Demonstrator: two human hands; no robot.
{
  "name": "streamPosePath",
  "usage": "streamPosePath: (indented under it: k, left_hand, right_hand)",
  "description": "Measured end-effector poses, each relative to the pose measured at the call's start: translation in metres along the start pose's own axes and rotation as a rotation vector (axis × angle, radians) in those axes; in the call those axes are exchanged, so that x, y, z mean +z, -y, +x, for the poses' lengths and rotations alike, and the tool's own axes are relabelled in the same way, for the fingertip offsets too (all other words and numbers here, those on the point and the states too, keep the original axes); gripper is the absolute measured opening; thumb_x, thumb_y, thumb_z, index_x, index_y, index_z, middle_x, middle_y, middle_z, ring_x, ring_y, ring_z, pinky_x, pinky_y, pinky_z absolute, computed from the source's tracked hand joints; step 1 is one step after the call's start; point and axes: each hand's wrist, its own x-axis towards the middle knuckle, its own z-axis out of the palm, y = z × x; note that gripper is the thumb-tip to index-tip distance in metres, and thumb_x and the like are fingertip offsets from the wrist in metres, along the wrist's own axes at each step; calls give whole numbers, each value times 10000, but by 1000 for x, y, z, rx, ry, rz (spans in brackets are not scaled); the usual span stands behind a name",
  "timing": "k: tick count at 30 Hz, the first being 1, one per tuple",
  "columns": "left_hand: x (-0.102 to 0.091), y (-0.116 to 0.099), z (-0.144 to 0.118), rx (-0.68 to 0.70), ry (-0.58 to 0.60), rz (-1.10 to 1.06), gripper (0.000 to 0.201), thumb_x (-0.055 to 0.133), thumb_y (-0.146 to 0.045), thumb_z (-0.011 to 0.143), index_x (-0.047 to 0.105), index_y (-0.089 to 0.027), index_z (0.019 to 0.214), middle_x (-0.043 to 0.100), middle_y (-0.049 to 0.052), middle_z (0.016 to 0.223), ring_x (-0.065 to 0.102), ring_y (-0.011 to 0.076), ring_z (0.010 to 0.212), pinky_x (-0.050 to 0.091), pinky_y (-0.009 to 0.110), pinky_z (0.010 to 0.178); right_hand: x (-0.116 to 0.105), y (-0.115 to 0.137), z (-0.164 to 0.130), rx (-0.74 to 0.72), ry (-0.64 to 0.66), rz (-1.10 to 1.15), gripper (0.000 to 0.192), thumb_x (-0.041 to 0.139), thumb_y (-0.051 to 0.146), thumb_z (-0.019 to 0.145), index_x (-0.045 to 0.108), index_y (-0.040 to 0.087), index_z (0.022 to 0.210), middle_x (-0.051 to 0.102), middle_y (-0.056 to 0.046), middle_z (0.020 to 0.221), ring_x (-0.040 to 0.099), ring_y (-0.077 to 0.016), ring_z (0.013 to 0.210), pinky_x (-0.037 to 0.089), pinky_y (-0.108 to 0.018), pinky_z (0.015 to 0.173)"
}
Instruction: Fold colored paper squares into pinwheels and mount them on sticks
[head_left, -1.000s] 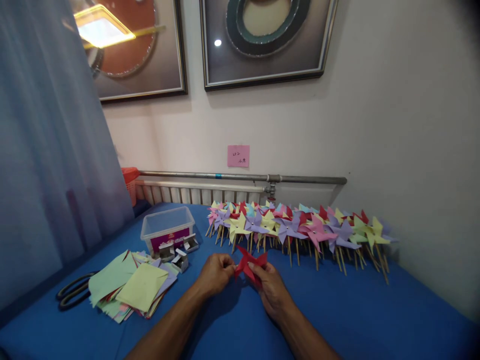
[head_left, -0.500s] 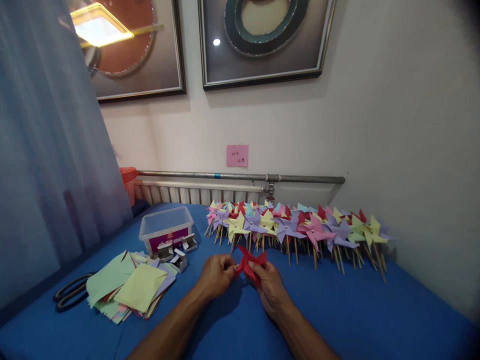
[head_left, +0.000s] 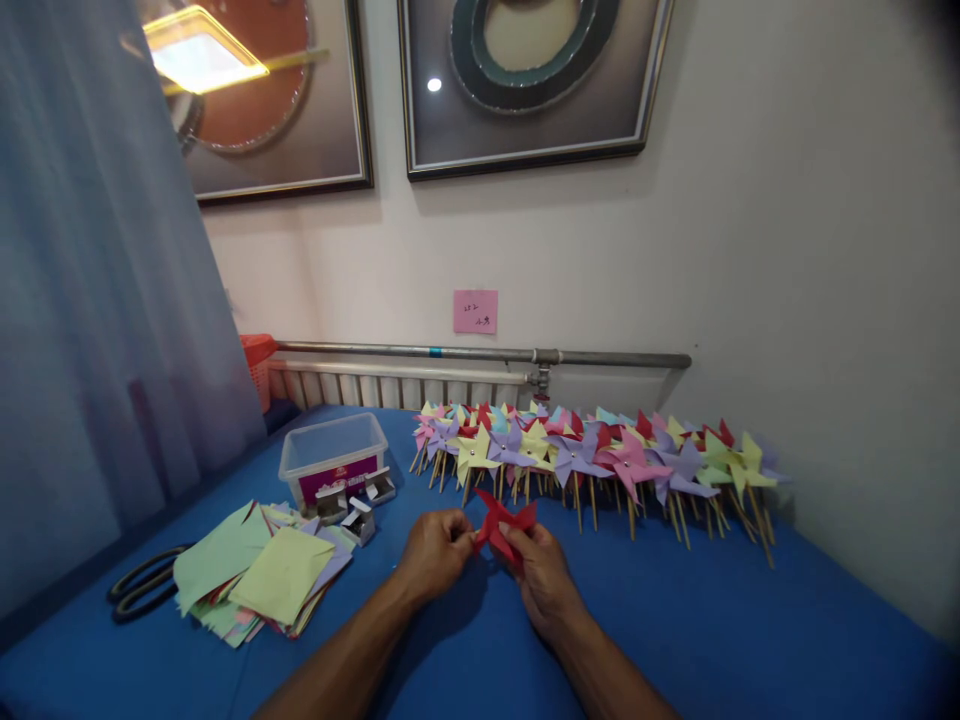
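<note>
Both hands, left hand (head_left: pixel 433 548) and right hand (head_left: pixel 541 572), pinch a red paper pinwheel (head_left: pixel 504 524), folded but without stick; many finished pinwheels (head_left: pixel 600 455) lie at 12 o'clock; paper squares (head_left: pixel 259 580) wait at 9 o'clock.

red pinwheel (head_left: pixel 504 525) tilted slightly, hands barely shifted
</note>
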Motion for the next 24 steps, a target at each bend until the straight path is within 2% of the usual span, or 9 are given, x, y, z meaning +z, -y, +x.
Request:
streamPosePath:
  k: [9,24]
  left_hand:
    - [0,-2,0,-17,7,-7,235,565,-335,820,639,-172,668,569,-20,580,452,119,566,290,248,549]
    - [1,-1,-1,-8,15,-49,233,572,-353,820,626,-167,690,568,-24,588,458,117,563,289,248,547]
  right_hand:
    - [2,3,-2,-18,-11,-13,364,924,282,547,715,181,827,763,-16,751,696,-183,674,541,-293,678]
    - [5,7,-8,27,-8,1,351,931,316,539,723,187,791,761,-14,779,678,-172,703,540,-288,697]
